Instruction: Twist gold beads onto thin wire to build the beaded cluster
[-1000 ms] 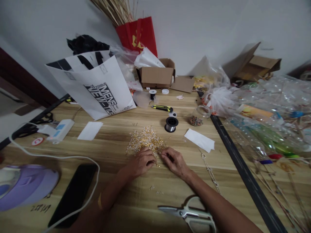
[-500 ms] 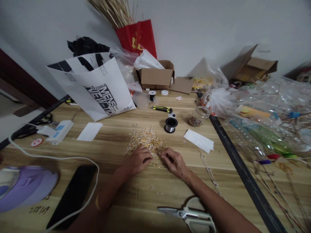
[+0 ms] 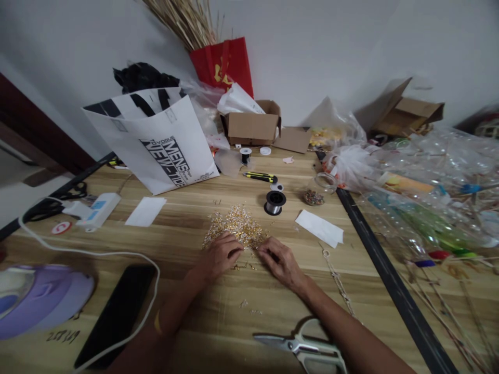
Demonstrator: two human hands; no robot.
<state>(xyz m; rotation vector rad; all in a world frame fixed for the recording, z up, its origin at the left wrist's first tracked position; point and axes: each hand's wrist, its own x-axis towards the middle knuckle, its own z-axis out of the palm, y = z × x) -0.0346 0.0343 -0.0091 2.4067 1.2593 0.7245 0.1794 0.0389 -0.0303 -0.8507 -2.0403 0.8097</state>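
Note:
A loose heap of small gold and silver beads (image 3: 237, 223) lies on the wooden table in front of me. At its near left edge rests my left hand (image 3: 223, 255), fingers curled and thumb against the fingertips. My right hand (image 3: 281, 261) is at the near right edge, thumb and fingers pinched together. Whatever either hand pinches is too small to make out. Between and just below them lies a short row of gold bits (image 3: 244, 266). A few silver pieces (image 3: 244, 303) sit nearer to me.
Scissors (image 3: 300, 345) lie by my right forearm, with a beaded string (image 3: 339, 280) beyond. A wire spool (image 3: 275, 202), a cutter knife (image 3: 260, 177) and a bead jar (image 3: 315, 195) stand behind the heap. A phone (image 3: 115, 314) and white cable (image 3: 97, 253) are at left.
The left thumb and fingers have shifted slightly at the heap's edge. The right hand stays almost in place. The whole view has tilted a little, moving the background slightly down.

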